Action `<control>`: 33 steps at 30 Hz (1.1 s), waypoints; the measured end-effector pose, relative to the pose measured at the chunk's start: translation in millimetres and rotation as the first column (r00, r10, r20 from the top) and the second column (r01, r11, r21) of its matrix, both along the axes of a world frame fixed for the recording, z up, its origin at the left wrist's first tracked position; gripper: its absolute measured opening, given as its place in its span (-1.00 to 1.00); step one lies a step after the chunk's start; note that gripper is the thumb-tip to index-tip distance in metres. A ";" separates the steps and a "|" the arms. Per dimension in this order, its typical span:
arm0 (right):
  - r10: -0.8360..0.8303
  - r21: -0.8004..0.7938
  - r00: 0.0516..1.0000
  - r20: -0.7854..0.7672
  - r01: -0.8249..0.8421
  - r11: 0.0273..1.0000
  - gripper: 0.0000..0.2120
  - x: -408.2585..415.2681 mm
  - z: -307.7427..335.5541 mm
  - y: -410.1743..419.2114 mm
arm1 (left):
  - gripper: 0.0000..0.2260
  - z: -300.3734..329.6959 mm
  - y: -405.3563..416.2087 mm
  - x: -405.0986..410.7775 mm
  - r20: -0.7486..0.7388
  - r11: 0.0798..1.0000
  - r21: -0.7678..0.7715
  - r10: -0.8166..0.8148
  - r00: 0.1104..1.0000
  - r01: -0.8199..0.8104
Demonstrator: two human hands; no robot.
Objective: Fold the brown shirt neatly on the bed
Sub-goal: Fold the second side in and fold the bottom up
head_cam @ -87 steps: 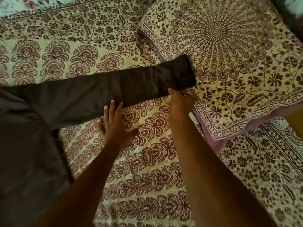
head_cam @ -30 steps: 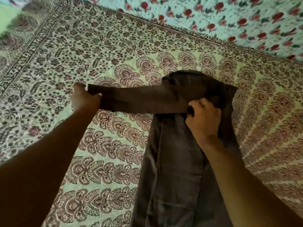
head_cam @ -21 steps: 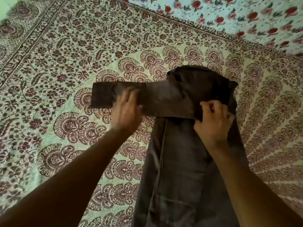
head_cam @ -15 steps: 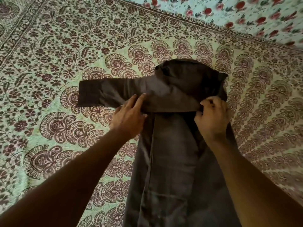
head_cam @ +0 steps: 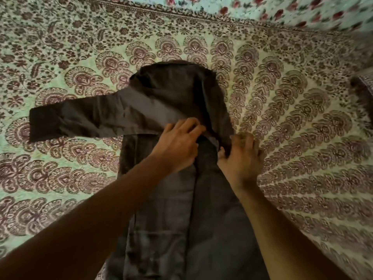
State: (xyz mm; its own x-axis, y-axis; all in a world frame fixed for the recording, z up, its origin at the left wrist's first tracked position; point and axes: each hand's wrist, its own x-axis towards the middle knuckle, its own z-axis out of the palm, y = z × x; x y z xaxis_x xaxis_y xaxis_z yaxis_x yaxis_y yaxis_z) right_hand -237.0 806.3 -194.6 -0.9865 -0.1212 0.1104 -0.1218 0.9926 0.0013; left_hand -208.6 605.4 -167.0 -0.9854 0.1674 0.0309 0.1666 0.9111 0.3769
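Brown cotton-like cloth: the brown shirt [head_cam: 177, 209] is lying lengthwise on the bed [head_cam: 302, 138], its body running from the collar end at the far middle down toward you and out past the near edge of the view. The body is lying narrowed, with a lengthwise fold line running down its middle. One sleeve [head_cam: 86, 118] is lying folded across the chest and is sticking out to your left, flat on the bedcover, its cuff end squared off.

Your left hand [head_cam: 177, 146] is resting on the shirt where the sleeve is crossing the body; the fingers are lying nearly straight and pressing the lower edge of the sleeve, gripping nothing that you can make out.

Your right hand [head_cam: 240, 158] is sitting at the shirt's right edge, just beside your left hand, with the fingers spread. The thumb and forefinger seem to be meeting at the dark fold there, but motion blur is smearing the hand, so you cannot tell whether it is pinching the cloth or only pressing it.

The bedcover is showing a pale green ground printed with maroon fan motifs. A floral cloth [head_cam: 282, 9], pale with red flowers, is lying along the far edge.
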 end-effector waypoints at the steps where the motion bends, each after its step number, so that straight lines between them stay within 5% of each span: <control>1: 0.013 -0.005 0.999 0.035 -0.013 1.000 -0.61 1.7 -2.5 5.0 | -0.54 -5.4 8.9 -4.3 0.019 0.999 -0.034 -0.031 0.999 0.031; 5: 0.143 -0.277 0.979 0.142 -0.099 0.956 -0.77 5.4 -6.8 16.6 | -0.60 -19.9 35.3 -15.7 0.072 0.982 -0.188 -0.003 0.997 0.017; 8: 0.185 -0.541 0.971 0.149 -0.076 0.838 -0.77 9.6 -2.8 19.7 | -0.69 -21.1 39.1 -16.0 0.015 0.955 -0.255 0.162 0.987 -0.153; 11: 0.146 -0.645 0.981 0.128 -0.030 0.764 -0.77 17.2 -1.9 33.4 | -0.77 -21.1 42.3 -18.0 0.016 0.915 -0.254 0.328 0.945 -0.313; 15: 0.092 -0.623 0.991 0.097 -0.012 0.782 -0.74 44.7 -9.8 60.2 | -0.73 -14.2 65.8 -2.9 0.036 0.928 -0.096 0.365 0.930 -0.361; 18: 0.062 -0.600 0.994 0.089 0.004 0.800 -0.75 80.0 -13.4 83.5 | -0.60 -11.5 95.7 27.7 0.197 0.931 0.125 0.317 0.928 -0.344; 23: 0.075 -0.582 0.990 0.117 0.007 0.813 -0.74 145.4 -15.5 120.9 | -0.58 -18.0 150.5 75.7 0.272 0.814 0.472 0.231 0.934 -0.338; 28: 0.110 -0.628 0.983 0.150 0.009 0.778 -0.61 181.5 -9.4 147.3 | -0.64 -25.0 172.6 89.9 0.249 0.754 0.523 0.310 0.918 -0.397; 33: 0.109 -0.520 0.971 0.212 0.018 0.854 -0.52 219.8 -2.7 171.6 | -0.61 -21.6 185.1 103.3 0.233 0.677 0.534 0.458 0.858 -0.506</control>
